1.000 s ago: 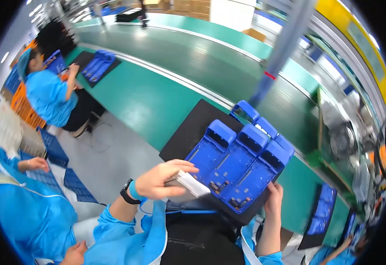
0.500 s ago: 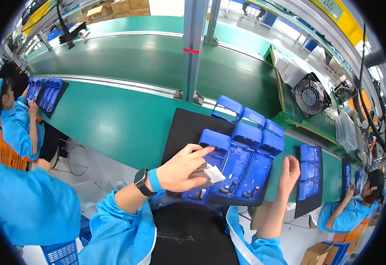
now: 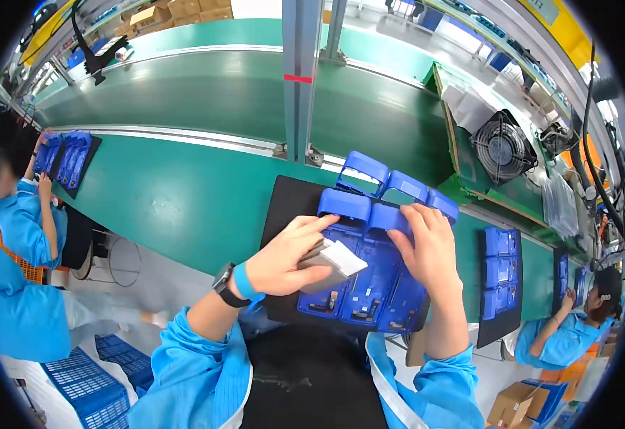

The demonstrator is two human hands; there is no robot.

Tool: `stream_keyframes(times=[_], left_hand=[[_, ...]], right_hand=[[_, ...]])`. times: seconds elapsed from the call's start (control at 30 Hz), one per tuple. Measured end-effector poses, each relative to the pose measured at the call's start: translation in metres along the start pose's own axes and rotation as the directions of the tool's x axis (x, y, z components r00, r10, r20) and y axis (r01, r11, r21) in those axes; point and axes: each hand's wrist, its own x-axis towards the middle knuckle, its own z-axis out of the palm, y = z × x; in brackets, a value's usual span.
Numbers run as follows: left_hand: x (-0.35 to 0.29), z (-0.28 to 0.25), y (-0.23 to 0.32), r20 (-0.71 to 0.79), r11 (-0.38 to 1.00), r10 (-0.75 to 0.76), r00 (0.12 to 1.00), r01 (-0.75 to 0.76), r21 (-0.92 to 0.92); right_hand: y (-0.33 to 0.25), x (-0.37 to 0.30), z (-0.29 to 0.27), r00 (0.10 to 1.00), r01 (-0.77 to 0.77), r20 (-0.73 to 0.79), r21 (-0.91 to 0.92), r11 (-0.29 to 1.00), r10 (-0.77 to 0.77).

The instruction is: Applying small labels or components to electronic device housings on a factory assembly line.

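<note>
My left hand point(image 3: 284, 261) is closed on a small stack of flat white-and-grey rectangular pieces point(image 3: 341, 259), its index fingertip extended to the left blue plastic housing point(image 3: 345, 206). Over the upper right of the front row, my right hand point(image 3: 432, 254) has its thumb and fingers apart, touching or just above the housings. Partly under that hand lie the middle blue housing point(image 3: 371, 275) and the right blue housing point(image 3: 407, 304). Small electronic parts show in their lower ends. The front housings rest side by side on a black mat point(image 3: 284, 214); more blue housings point(image 3: 364, 171) stand behind them.
A metal post point(image 3: 298, 107) rises behind the mat on the green bench point(image 3: 176, 179). Farther right are a fan point(image 3: 502, 149) and another mat with blue housings point(image 3: 500, 264). Co-workers in blue sit at the left point(image 3: 23, 214) and right point(image 3: 566, 332). Blue crates point(image 3: 87, 390) stand lower left.
My right hand has moved left from beside the housings to over them. My left hand keeps the stack, slightly higher. The blue-clad person at lower left has shifted left.
</note>
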Motion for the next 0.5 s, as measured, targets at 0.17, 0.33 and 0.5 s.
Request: stream_keyframes(times=[0.17, 0.33, 0.5], left_hand=[[-0.044, -0.027, 0.004, -0.128, 0.974, -0.203, 0.971, 0.186, -0.133], [-0.085, -0.023, -0.026, -0.235, 0.765, -0.527, 0.817, 0.335, -0.550], [-0.079, -0.002, -0.020, -0.129, 0.642, -0.565, 0.815, 0.336, -0.689]], right_hand=[[0.026, 0.004, -0.013, 0.991, -0.021, -0.135, 0.011, 1.000, 0.022], [0.096, 0.024, -0.006, 0.944, -0.265, -0.153, 0.181, 0.947, 0.293], [0.096, 0.037, -0.001, 0.960, -0.276, 0.158, 0.415, 0.867, 0.230]])
